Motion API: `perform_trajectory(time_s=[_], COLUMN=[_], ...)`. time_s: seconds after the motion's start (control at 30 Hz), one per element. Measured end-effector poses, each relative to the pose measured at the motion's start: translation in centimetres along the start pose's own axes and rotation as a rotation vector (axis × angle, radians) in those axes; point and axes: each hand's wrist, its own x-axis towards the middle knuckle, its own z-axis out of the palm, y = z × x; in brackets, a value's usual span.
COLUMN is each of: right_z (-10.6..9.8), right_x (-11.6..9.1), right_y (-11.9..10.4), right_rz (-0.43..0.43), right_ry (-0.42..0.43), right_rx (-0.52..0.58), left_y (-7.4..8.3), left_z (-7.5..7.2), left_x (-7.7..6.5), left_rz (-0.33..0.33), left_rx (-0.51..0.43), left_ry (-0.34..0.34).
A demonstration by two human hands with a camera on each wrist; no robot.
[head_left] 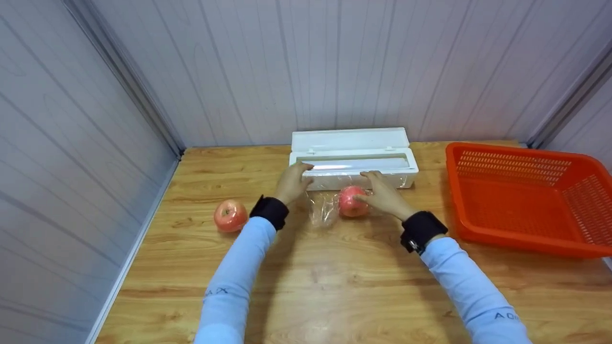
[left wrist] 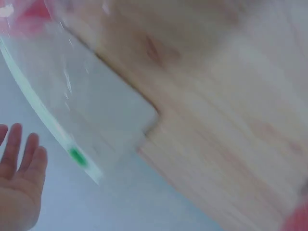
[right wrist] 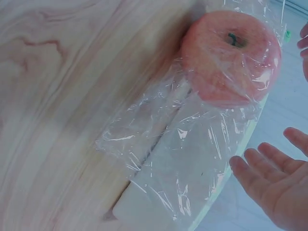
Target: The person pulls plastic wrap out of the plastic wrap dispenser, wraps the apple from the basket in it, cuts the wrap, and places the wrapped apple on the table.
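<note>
A red apple [head_left: 352, 202] with clear cling film [right wrist: 178, 159] over it sits against the front of a white cling film box [head_left: 353, 180]. The film runs from the apple down the box's front, crumpled at its loose end. My left hand [head_left: 290, 184] is at the box's left end, its fingers [left wrist: 30, 154] extended in the left wrist view. My right hand [head_left: 386, 197] hovers by the apple's right side; in the right wrist view its fingers [right wrist: 260, 168] are spread and apart from the fruit. Neither hand grips anything.
The box's lid [head_left: 349, 139] stands open at the back, with the film roll [head_left: 358, 164] inside. Another red apple [head_left: 230, 216] lies on the wooden table [head_left: 315, 296] to the left. An orange plastic basket [head_left: 521, 205] stands at the right. Panelled walls enclose the back and sides.
</note>
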Motion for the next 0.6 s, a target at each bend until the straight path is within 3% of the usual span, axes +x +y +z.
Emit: perform_trajectory(time_s=[0.1, 0.27, 0.43, 0.6], right_z=[0.0, 0.1, 0.2, 0.0], right_x=[0.2, 0.0, 0.0, 0.3], right_y=[-1.0, -1.6, -1.8, -1.9], right_rz=[0.011, 0.026, -0.014, -0.054], right_ry=[0.009, 0.001, 0.017, 0.025], right_rx=[-0.017, -0.042, -0.061, -0.078], left_y=[-1.4, -3.4, -4.4, -4.3], left_z=[-1.2, -1.5, -0.9, -0.3], left_x=[0.6, 1.3, 1.9, 2.4], left_rz=[-0.050, -0.114, -0.114, -0.100], left_rx=[0.020, 0.040, 0.058, 0.054], left_ry=[0.028, 0.003, -0.013, 0.008])
